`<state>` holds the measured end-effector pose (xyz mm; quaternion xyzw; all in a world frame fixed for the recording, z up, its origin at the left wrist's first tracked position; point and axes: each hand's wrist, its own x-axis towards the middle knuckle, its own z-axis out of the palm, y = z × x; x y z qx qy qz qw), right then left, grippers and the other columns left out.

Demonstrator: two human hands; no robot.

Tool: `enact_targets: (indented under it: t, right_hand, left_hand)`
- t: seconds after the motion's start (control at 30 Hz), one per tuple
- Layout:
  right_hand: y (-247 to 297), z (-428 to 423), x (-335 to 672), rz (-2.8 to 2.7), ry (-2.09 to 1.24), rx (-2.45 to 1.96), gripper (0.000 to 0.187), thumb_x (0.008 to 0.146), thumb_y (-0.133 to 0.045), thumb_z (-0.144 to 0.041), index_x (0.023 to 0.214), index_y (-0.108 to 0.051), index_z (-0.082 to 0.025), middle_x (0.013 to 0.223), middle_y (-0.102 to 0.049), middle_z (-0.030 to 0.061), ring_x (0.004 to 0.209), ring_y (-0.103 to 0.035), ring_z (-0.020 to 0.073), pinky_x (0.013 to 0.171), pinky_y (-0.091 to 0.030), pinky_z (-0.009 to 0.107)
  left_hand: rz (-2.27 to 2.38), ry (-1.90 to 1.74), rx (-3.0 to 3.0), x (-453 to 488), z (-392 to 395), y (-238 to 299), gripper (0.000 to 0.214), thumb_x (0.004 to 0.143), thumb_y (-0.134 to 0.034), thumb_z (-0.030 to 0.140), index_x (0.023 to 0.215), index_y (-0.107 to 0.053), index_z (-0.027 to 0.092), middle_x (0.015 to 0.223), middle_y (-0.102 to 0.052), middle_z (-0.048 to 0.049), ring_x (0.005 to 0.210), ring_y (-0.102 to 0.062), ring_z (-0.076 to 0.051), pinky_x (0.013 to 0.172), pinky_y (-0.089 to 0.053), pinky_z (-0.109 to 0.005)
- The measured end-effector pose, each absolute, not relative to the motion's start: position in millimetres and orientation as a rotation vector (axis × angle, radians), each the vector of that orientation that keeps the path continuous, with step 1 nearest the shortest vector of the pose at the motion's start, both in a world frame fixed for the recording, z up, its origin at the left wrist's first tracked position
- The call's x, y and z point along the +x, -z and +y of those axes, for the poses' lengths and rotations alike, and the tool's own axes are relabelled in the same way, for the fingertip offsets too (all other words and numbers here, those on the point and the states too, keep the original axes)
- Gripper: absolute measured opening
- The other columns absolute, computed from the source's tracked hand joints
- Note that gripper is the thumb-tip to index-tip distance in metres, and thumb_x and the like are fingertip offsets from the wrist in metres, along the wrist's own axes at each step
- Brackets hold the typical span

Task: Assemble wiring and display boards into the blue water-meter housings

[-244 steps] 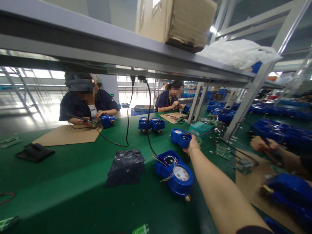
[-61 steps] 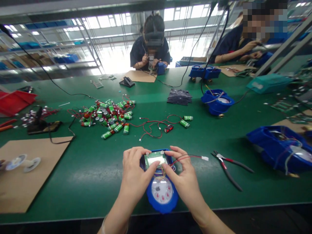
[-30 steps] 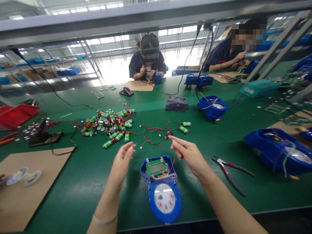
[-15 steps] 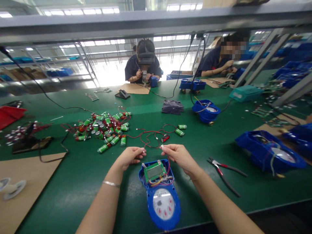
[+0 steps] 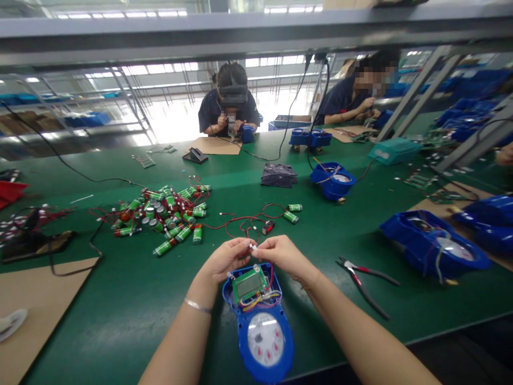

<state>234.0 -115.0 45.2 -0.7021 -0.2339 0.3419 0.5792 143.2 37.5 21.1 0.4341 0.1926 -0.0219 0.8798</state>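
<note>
My left hand [image 5: 229, 258] pinches a small white wire connector [image 5: 251, 246] at the end of a red lead. Fingers closed, my right hand [image 5: 282, 255] grips another white connector [image 5: 255, 248], whose red wire [image 5: 272, 275] runs down into the meter. The two connectors are close together; whether they touch, I cannot tell. Just below the hands lies a blue water meter [image 5: 241, 342] with a round dial, its top housing open around a green circuit board [image 5: 249, 284] with a display. A small black-and-red module [image 5: 268, 227] rests on the red wires beyond my hands.
A heap of green batteries [image 5: 170, 206] lies left of centre, with two more batteries [image 5: 292, 216] beyond my right hand. Pliers [image 5: 366, 280] and another blue meter [image 5: 433, 246] are at right. Across the green table [image 5: 160, 315], a person [image 5: 229, 101] works; a dark cloth [image 5: 279, 175] lies midway.
My hands have come together above the meter, bringing the two white connectors from well apart to close beside each other. The whole view has shifted slightly.
</note>
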Motion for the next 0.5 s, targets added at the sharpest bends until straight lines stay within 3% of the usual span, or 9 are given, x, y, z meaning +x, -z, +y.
enact_targets:
  t: [0.33,0.5]
  right_hand:
    - [-43.5,-112.0,231.2,-0.579,-0.722,-1.773,0.018,0.064,-0.071,-0.028,0.061,-0.071,-0.01,0.055,-0.064,0.0023,0.049,-0.047,0.01,0.048,-0.03,0.022]
    - [-51.4,-113.3,227.4,-0.673,-0.518,-1.983,0.019,0.068,-0.068,-0.03,0.061,-0.073,-0.013,0.059,-0.069,0.0053,0.056,-0.058,0.0157,0.049,-0.034,0.023]
  left_hand:
    - [0.462,-0.013,0.862,145.6,29.7,-22.5,0.009,0.078,-0.076,0.016,0.082,-0.07,0.009,0.073,-0.069,-0.0047,0.063,-0.066,-0.011,0.062,-0.056,-0.017]
    - [0.492,-0.042,0.867,145.7,27.4,-23.9,0.007,0.077,-0.076,0.013,0.077,-0.07,0.009,0.073,-0.07,-0.0046,0.066,-0.067,-0.011,0.068,-0.056,-0.018]
